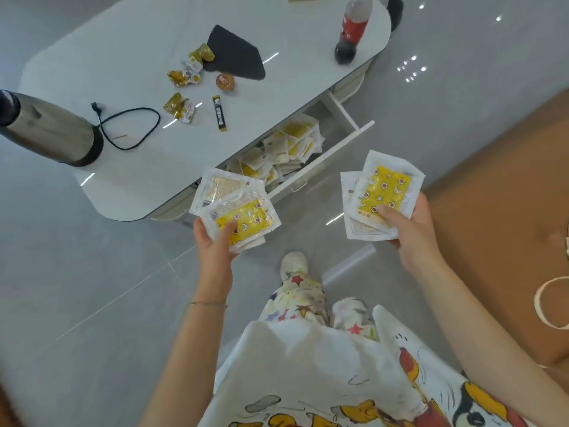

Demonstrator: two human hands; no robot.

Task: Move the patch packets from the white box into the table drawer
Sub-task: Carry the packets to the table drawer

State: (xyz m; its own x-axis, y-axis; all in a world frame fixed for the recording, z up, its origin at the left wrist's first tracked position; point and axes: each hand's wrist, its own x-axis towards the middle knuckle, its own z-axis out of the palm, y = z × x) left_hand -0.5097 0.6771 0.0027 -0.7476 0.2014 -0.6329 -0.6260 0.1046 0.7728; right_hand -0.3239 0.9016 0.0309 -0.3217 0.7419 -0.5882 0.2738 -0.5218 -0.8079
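My left hand [212,241] gripping a fan of packets [237,208] just off the bench's [123,57] front edge, my right hand [406,229] pinching a second fan [385,192], open drawer [332,151] under that edge holding a heap [286,149] of packets

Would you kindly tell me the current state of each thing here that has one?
table drawer, pulled open, drawer pile of packets inside.
left hand, grips the fanned left stack.
right hand, grips the fanned right stack.
cola bottle, upright, partly full.
power cord, plug lying loose on the table.
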